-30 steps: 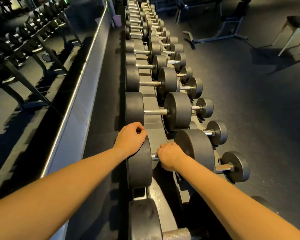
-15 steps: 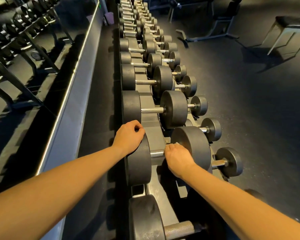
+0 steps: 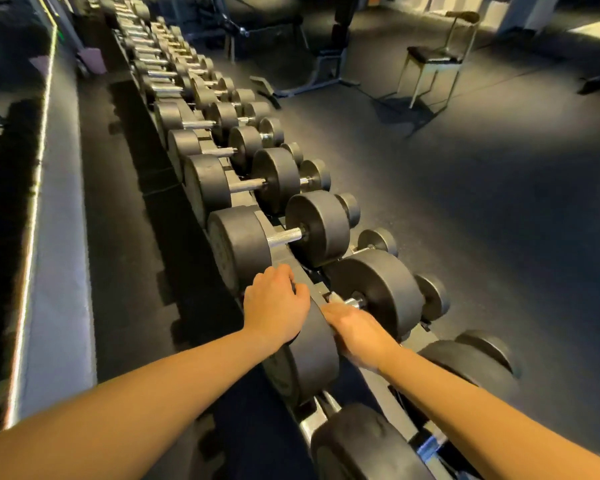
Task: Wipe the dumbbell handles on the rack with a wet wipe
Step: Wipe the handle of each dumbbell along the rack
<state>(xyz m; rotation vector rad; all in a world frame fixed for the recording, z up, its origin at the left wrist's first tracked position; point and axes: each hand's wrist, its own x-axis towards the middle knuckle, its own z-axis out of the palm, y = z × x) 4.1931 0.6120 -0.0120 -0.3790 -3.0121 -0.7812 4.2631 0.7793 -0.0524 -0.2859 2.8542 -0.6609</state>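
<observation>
A long rack (image 3: 314, 415) of black dumbbells with steel handles runs away from me. My left hand (image 3: 274, 303) rests with curled fingers on top of the left head (image 3: 314, 355) of a near dumbbell. My right hand (image 3: 355, 332) is wrapped round that dumbbell's steel handle (image 3: 353, 301), with a bit of white wet wipe (image 3: 335, 297) showing at the fingertips. The dumbbell's right head (image 3: 378, 292) stands just past my fingers. Most of the handle is hidden under my hand.
The dumbbell just beyond (image 3: 288, 237) shows a bare handle. A lower tier of smaller dumbbells (image 3: 430, 303) sits to the right. A mirror wall (image 3: 49, 237) runs along the left. A bench (image 3: 326, 57) and a chair (image 3: 433, 60) stand on the dark floor to the right.
The camera has swung, so the rack now runs diagonally. My right hand has slid left along the handle toward the left head. My left hand stays on the left head.
</observation>
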